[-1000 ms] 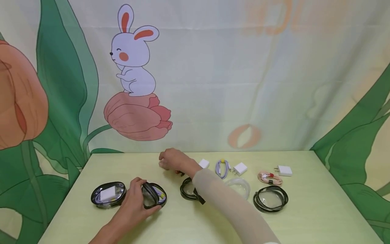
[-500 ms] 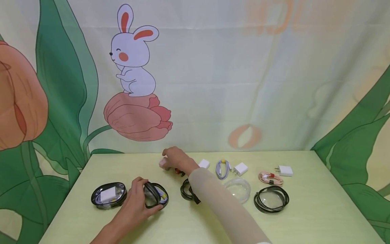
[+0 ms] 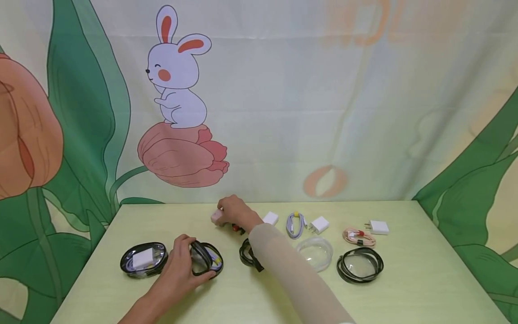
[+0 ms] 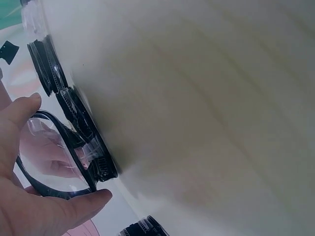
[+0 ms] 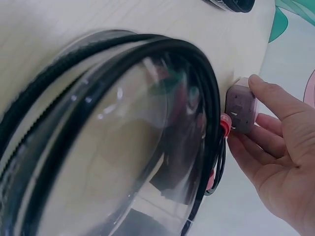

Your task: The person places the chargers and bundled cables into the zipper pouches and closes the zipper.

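In the head view my left hand (image 3: 180,265) holds up the lid of a small clear zip case (image 3: 220,266) with black trim, thumb and fingers on opposite sides of its rim. Inside lies a coiled lilac cable (image 3: 216,258) with a yellow tie. The left wrist view shows the clear lid (image 4: 74,189) tilted up from the base. Toward the back of the table, my right hand (image 3: 238,212) grips a pale pinkish plug charger (image 3: 216,217); its prongs face the camera in the right wrist view. Beside that charger lies a dark cable with red ends (image 5: 225,124).
A closed case (image 3: 162,252) with a white charger inside stands at left. Another black-trimmed case (image 3: 244,255) sits partly under my right forearm. Farther right are a white-trimmed case (image 3: 329,254), a black-trimmed case (image 3: 380,265), a lilac cable (image 3: 291,225), a pink cable (image 3: 366,240) and several white chargers (image 3: 319,224).
My right hand has shifted slightly right and turned, so the charger in its fingers shows more plainly. My left hand keeps the case lid raised almost unmoved.
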Demonstrator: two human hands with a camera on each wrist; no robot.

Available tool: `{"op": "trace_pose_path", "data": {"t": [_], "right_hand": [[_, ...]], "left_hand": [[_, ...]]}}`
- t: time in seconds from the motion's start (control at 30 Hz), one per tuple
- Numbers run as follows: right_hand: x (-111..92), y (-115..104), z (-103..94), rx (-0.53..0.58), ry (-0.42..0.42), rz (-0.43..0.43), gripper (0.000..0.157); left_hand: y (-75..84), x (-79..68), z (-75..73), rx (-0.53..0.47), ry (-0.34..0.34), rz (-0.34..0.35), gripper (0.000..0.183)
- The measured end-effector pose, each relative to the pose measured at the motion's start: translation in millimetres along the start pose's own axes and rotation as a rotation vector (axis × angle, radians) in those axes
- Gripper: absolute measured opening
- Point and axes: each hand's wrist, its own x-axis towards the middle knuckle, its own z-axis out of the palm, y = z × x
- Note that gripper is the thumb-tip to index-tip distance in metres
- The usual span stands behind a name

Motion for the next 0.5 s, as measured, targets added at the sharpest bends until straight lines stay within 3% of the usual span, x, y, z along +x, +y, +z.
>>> {"op": "trace_pose_path", "data": {"t": [0.5], "right_hand": [[-2.3,-5.2,1.3,-0.008,0.014,0.023,0.046]], "left_hand": [[-0.6,-0.8,0.5,0.007,-0.006,-0.005,0.096]]}}
